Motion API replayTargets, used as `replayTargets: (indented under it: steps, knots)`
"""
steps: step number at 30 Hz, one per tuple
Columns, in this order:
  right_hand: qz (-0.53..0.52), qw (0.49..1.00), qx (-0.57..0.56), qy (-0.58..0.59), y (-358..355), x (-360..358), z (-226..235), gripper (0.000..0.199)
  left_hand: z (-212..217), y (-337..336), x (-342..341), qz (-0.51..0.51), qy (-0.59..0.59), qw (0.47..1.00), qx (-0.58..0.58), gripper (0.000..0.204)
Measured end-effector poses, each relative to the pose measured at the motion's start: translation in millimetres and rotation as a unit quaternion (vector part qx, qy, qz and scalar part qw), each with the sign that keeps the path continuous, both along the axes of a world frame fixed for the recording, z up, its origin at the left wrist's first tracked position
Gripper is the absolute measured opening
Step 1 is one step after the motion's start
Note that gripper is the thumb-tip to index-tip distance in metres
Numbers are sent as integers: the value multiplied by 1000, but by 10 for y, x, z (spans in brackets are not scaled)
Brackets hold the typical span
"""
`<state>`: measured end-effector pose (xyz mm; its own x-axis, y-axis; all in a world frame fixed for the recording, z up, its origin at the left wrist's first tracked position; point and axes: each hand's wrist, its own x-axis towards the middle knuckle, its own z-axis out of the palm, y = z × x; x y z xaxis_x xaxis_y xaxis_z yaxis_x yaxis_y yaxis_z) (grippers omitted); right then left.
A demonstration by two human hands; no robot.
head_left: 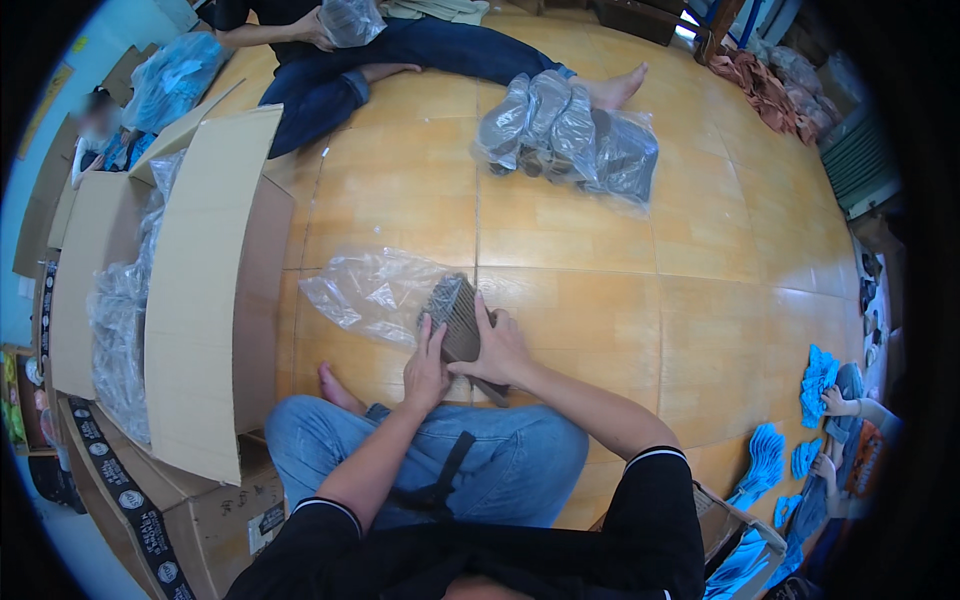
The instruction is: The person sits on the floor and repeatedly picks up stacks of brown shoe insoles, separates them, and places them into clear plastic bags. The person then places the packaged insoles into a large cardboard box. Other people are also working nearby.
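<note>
I see both forearms angled inward, the left hand (pixel 427 372) and right hand (pixel 503 352) in a 2-sided grip grasping a ribbed grey-brown stack (pixel 460 318) just beyond the crossed legs (pixel 505 450). A clear plastic bag (pixel 365 285) lies against its far-left end; an open cardboard box (pixel 200 330) blocks my left side.

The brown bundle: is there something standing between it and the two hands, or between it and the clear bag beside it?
Nothing visible stands in the way. The left hand and right hand touch the brown bundle; the clear bag lies beside its far end, to the left. I cannot tell if they overlap.
</note>
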<state>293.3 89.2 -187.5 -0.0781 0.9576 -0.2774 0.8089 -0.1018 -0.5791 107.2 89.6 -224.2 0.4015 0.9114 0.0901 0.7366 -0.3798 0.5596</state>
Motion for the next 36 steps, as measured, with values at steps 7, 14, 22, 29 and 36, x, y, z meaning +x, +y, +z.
replayTargets:
  steps: [7, 14, 22, 29, 36]
  knots:
    - [-23, 992, -66, 108, 684, 243, -191, 75, 15, 107, -46, -21, 11, 1000, 18, 84]
    - [-13, 990, 1, 140, 1137, 310, -509, 51, 50, 117, -48, -35, 5, 999, 12, 84]
    - [60, 988, 114, 88, 1205, 261, -631, 31, 66, 120, -67, -43, 24, 999, -8, 85]
    - [-51, 986, 43, 155, 839, 351, -630, 19, 34, 19, -36, 27, -21, 999, 11, 86]
    - [-62, 981, -14, 183, 145, 606, -596, 19, -197, -152, 84, 194, -200, 955, -99, 54]
